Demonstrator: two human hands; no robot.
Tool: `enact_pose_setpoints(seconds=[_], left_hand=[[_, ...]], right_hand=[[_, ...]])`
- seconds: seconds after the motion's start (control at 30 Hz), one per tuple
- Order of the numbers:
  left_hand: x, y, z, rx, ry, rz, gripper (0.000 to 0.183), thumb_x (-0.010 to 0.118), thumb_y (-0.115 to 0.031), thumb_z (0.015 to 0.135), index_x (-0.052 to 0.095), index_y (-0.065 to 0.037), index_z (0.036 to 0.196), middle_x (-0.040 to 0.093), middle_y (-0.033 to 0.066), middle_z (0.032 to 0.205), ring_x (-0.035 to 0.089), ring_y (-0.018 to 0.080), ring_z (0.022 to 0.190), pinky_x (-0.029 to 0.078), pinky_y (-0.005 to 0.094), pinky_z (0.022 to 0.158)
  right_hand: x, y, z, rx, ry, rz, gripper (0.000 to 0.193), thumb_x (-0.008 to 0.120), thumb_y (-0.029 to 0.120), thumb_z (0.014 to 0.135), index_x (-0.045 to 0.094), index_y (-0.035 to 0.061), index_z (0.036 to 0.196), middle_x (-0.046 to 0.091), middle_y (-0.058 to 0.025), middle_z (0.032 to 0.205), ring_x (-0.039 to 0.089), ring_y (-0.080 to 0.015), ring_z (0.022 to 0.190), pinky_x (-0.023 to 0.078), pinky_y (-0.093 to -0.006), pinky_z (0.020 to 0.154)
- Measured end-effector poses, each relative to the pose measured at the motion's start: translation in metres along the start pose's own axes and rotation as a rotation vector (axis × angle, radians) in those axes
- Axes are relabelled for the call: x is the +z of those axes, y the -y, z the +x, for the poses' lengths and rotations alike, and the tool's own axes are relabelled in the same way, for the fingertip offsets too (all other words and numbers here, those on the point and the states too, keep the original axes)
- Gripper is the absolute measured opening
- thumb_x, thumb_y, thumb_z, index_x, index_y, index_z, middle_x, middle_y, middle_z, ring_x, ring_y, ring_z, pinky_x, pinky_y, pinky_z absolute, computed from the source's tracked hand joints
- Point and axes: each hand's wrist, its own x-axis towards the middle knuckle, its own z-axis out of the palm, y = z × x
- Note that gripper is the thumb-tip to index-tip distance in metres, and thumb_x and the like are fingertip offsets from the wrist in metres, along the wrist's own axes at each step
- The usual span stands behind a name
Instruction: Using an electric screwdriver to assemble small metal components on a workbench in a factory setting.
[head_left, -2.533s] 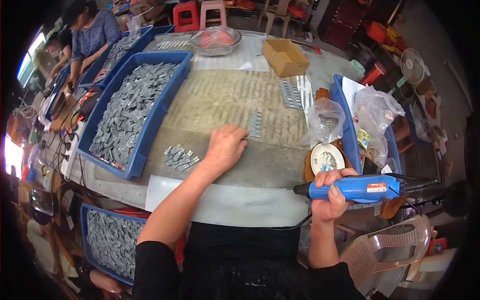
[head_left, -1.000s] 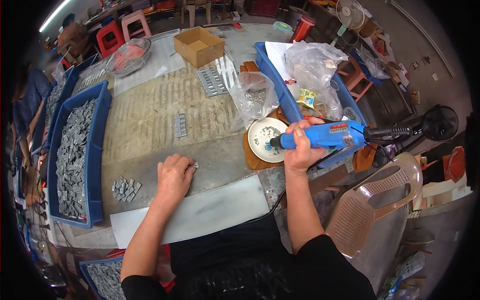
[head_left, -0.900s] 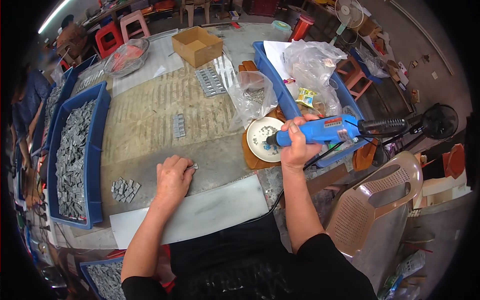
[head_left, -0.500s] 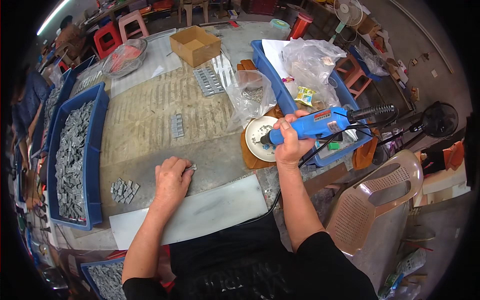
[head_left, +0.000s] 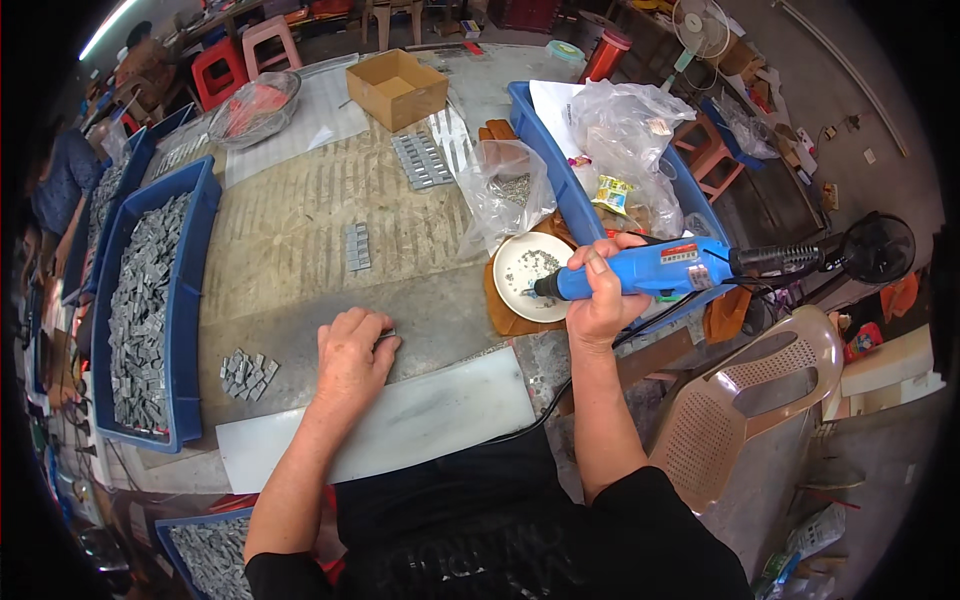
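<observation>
My right hand [head_left: 602,298] is wrapped round a blue electric screwdriver [head_left: 668,268] with a black cable. Its dark tip points left, over a white plate [head_left: 512,250] scattered with small screws [head_left: 540,262]. On the worktable my left hand [head_left: 350,358] rests with curled fingers, pinching a small grey metal piece [head_left: 389,333] that is mostly covered by them. Left of that hand lies a loose pile of similar grey pieces [head_left: 248,374]. Beyond it, a short row of them [head_left: 357,247] is laid side by side.
A blue bin [head_left: 188,330] heaped with grey pieces stands at the left. At the right, a blue tray [head_left: 548,148] holds plastic bags. An open cardboard box [head_left: 397,92], a bag of screws [head_left: 514,190] and a larger block of rows [head_left: 422,162] lie farther back. A white board [head_left: 380,420] lies in front of me.
The screwdriver has swung to a more level angle, its tip shifting slightly right and staying over the plate. My left hand has moved a little right, now covering more of the metal piece.
</observation>
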Motion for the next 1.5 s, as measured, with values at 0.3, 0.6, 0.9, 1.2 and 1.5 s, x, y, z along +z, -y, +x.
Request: enact_pose_setpoints(seconds=[0.3,0.6,0.9,1.2,1.5], left_hand=[[0.005,-0.007,-0.002,0.031,-0.004,-0.027,0.017,0.064,-0.007,0.065,0.058,-0.007,0.08,0.054,0.0031,0.08,0.051,0.021,0.079,0.033,0.0327,0.066],[0.011,-0.029,0.002,0.077,-0.011,-0.235,0.015,0.063,-0.006,0.066,0.057,-0.005,0.08,0.055,0.0075,0.078,0.053,0.0257,0.076,0.039,0.035,0.067],[0.025,-0.045,-0.004,0.09,-0.075,-0.387,0.018,0.063,-0.004,0.066,0.058,-0.003,0.084,0.057,0.0082,0.083,0.054,0.0244,0.079,0.042,0.0334,0.068],[0.021,-0.046,-0.016,0.022,-0.123,-0.439,0.011,0.064,-0.003,0.066,0.06,-0.005,0.077,0.058,0.0045,0.076,0.055,0.0199,0.073,0.04,0.031,0.068],[0.02,-0.043,-0.021,0.003,-0.119,-0.427,0.007,0.063,-0.004,0.067,0.06,-0.005,0.073,0.058,0.0039,0.075,0.054,0.02,0.073,0.039,0.0319,0.068]], right_hand=[[0.002,0.009,-0.001,0.057,-0.041,-0.023,0.034,0.052,0.0,0.066,0.041,-0.0031,0.098,0.047,-0.0074,0.068,0.05,-0.018,0.057,0.044,-0.03,0.058],[0.009,0.025,-0.004,0.084,-0.037,0.175,0.038,0.05,0.002,0.066,0.036,-0.0035,0.101,0.044,-0.0091,0.065,0.049,-0.019,0.056,0.044,-0.0311,0.057],[0.027,0.036,-0.028,0.275,0.031,0.307,0.035,0.05,0.01,0.068,0.04,0.0027,0.1,0.048,-0.0088,0.068,0.049,-0.0208,0.057,0.043,-0.0319,0.056],[0.036,0.04,-0.041,0.333,0.086,0.325,0.035,0.051,0.012,0.067,0.041,0.0042,0.1,0.048,-0.0088,0.069,0.05,-0.0207,0.057,0.042,-0.0322,0.056],[0.035,0.039,-0.046,0.319,0.211,0.284,0.035,0.05,0.017,0.07,0.041,0.0082,0.103,0.048,-0.0056,0.073,0.046,-0.0183,0.062,0.037,-0.036,0.066]])
